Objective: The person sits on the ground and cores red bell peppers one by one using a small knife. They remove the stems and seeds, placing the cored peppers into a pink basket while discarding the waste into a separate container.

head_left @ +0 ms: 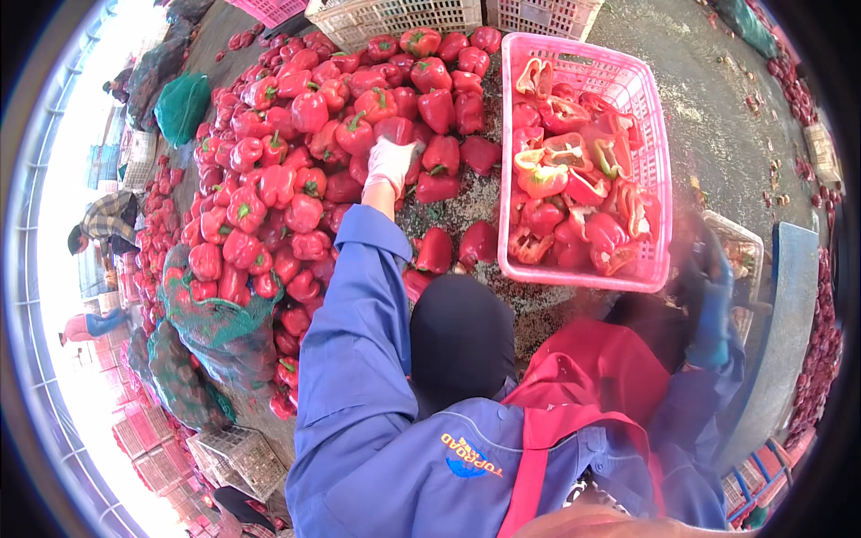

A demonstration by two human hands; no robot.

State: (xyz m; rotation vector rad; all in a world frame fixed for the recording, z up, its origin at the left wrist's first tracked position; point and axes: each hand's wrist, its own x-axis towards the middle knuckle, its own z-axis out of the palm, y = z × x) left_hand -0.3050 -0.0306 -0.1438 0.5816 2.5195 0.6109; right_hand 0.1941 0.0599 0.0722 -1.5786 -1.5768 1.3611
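My left hand [393,163], in a white glove, reaches into a large heap of whole red bell peppers [309,111]. Its fingers rest at a red bell pepper [394,129]; whether they grip it is hidden. Blurred by motion, my right hand [706,296] in a blue and dark glove is beside the lower right corner of a pink plastic crate [584,277]; what it holds, if anything, cannot be made out. Cut-open red bell peppers [568,151] fill much of that crate, several showing pale ribs inside. Whole peppers [434,250] lie on the floor between heap and crate.
White plastic crates [397,17] stand beyond the heap. A pale crate [743,249] and a bluish board [783,323] are at the right. Green mesh sacks [225,343] lie at the left, where people [104,218] work farther off. Seeds litter the floor [679,101].
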